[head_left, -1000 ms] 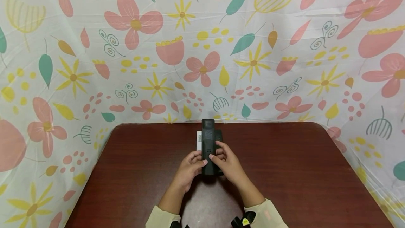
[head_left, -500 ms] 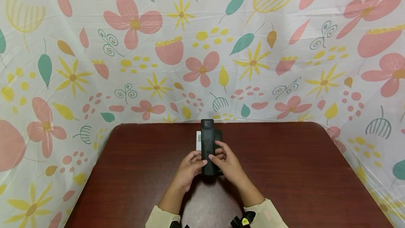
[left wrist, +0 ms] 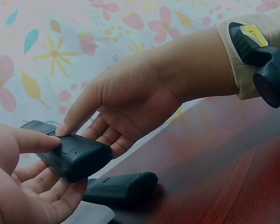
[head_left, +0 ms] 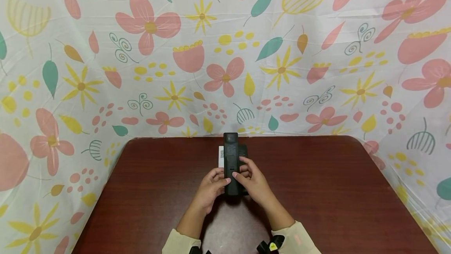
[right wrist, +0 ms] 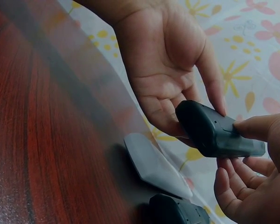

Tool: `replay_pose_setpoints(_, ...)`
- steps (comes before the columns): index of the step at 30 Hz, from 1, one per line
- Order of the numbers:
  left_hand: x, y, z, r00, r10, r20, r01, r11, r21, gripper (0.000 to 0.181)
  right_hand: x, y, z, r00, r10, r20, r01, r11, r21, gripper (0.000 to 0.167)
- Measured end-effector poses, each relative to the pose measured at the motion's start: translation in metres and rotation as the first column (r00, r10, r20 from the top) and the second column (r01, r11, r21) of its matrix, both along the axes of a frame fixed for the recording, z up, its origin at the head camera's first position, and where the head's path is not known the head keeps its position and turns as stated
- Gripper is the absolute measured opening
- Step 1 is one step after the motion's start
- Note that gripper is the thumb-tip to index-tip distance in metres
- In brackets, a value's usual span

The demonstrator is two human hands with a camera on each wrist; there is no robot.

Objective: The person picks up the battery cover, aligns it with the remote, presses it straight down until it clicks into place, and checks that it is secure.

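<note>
A black cordless-phone-like handset [head_left: 231, 152] is held up in both hands over the table, its back with small print and a cover latch facing up. My left hand [head_left: 208, 192] grips its left side, thumb on the back, fingers underneath. From the other side my right hand [head_left: 258, 186] holds it, with the thumb pressing near the latch of the cover [left wrist: 72, 145]. Below lies a second black handset [left wrist: 123, 186], partly hidden in the head view. Beside that one is a white flat piece with a rounded end [right wrist: 154, 163]; a square printed code shows on it from above.
The dark red wooden table [head_left: 158, 191] spreads out on both sides of the hands. Behind it hangs a flower-printed cloth [head_left: 225, 50], close to the table's far edge. Small black cameras [head_left: 271, 245] are strapped at the wrists.
</note>
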State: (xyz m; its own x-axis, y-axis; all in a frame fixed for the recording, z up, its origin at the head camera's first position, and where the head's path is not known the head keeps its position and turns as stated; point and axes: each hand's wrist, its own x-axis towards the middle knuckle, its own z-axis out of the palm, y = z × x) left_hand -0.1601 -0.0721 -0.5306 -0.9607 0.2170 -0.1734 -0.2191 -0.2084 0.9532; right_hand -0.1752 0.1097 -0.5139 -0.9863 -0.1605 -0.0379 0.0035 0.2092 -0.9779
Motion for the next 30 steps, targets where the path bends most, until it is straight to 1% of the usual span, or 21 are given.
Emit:
replay_pose_setpoints(12,0.0002,-0.0007,-0.0002,1.0,-0.001,0.009,0.001,1.0,-0.008,0.047,-0.0005,-0.0004,-0.002,1.0,-0.002,-0.01,0.002,1.0,0.005,0.061)
replay_pose_setpoints(18,0.0,-0.0009,0.0003,1.0,0.001,0.012,-0.001,1.0,-0.004,0.047,-0.0007,0.0,0.0009,1.0,-0.003,0.004,0.003,1.0,-0.001,0.06)
replay_pose_setpoints(24,0.0004,-0.0002,0.0006,1.0,0.005,0.021,-0.005,1.0,-0.008,0.047,-0.001,0.0007,0.0009,1.0,-0.007,-0.002,0.007,1.0,-0.003,0.059)
replay_pose_setpoints(30,0.0002,0.0002,0.0009,1.0,0.004,0.016,-0.004,1.0,-0.007,0.048,-0.0009,0.0022,0.0015,1.0,-0.004,-0.005,0.004,1.0,0.007,0.059)
